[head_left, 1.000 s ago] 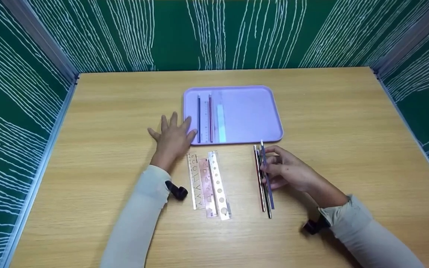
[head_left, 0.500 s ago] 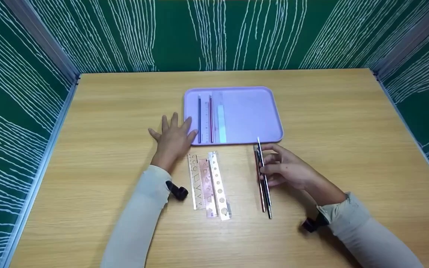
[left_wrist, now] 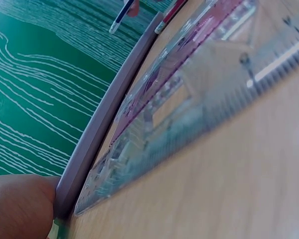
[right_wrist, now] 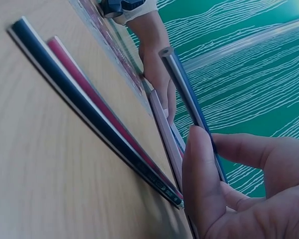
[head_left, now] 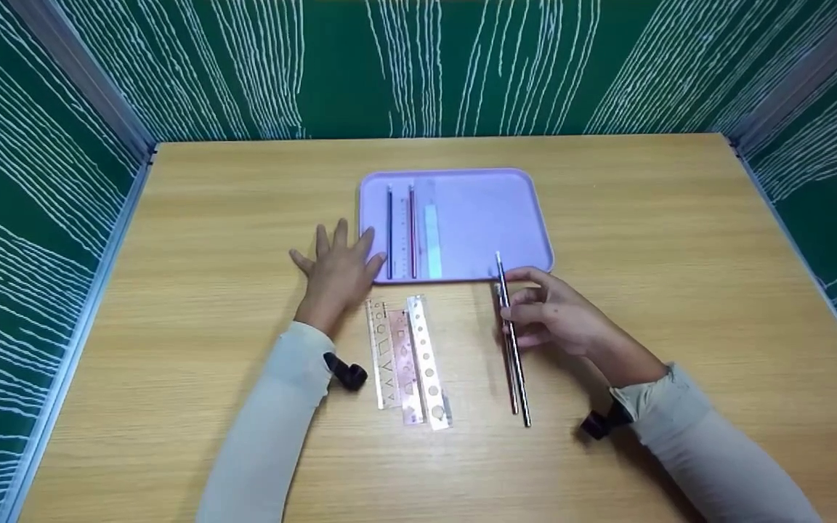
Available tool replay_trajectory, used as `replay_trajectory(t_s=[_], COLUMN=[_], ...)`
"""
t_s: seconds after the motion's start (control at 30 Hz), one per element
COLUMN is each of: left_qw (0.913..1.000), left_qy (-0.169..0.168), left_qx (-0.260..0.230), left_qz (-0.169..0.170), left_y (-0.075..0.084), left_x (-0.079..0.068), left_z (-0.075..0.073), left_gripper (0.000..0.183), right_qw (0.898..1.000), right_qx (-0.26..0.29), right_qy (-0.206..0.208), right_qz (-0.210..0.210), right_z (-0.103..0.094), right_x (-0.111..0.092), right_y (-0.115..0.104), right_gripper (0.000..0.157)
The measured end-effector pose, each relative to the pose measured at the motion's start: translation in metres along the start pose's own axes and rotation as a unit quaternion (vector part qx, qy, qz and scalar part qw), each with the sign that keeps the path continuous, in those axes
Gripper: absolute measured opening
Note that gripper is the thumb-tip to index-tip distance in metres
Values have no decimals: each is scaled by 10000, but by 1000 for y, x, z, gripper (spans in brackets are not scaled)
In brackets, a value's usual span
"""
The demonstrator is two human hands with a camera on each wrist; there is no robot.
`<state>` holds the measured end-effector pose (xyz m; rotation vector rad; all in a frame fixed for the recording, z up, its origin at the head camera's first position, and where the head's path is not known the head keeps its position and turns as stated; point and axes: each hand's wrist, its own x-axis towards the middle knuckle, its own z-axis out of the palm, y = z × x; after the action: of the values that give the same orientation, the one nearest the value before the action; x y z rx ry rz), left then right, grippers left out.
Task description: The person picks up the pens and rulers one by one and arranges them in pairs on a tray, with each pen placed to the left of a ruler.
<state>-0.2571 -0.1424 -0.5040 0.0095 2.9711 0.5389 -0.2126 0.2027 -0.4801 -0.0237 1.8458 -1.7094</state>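
In the head view my right hand [head_left: 560,316] pinches a dark blue pencil [right_wrist: 182,82] between thumb and fingers. The pencil is raised off the table, its eraser end near the front rim of a purple tray [head_left: 484,218]. Below it on the table lie a dark pencil [right_wrist: 79,99] and a red pencil [right_wrist: 84,74], side by side. My left hand [head_left: 336,272] rests with spread fingers at the tray's left front corner. Inside the tray are a blue pencil [head_left: 389,232], a red-striped pencil [head_left: 413,232], and clear rulers, one with a light-blue strip [head_left: 431,240].
In front of the tray lie a clear stencil ruler [head_left: 382,356], a pink stencil ruler [head_left: 404,367] and a clear ruler with round holes [head_left: 428,363]. Green panels with white lines [head_left: 338,73] border the wooden table at the back and sides.
My right hand has lifted the blue pencil from beside the other two and shifted it forward and slightly left toward the tray. My left hand has stayed in place.
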Motion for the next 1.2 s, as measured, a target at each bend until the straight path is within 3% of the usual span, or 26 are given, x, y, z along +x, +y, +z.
replay_trajectory(t_s=[1.2], left_qw=[9999], left_qy=[-60], left_qx=[-98], left_qz=[-7], left_y=[-1], left_x=[-1], left_z=[-1], left_gripper=[63], right_qw=[9990], right_qx=[431], right_qy=[-15], right_qz=[-145], right_z=[5], right_x=[29], right_y=[-21], right_gripper=[63])
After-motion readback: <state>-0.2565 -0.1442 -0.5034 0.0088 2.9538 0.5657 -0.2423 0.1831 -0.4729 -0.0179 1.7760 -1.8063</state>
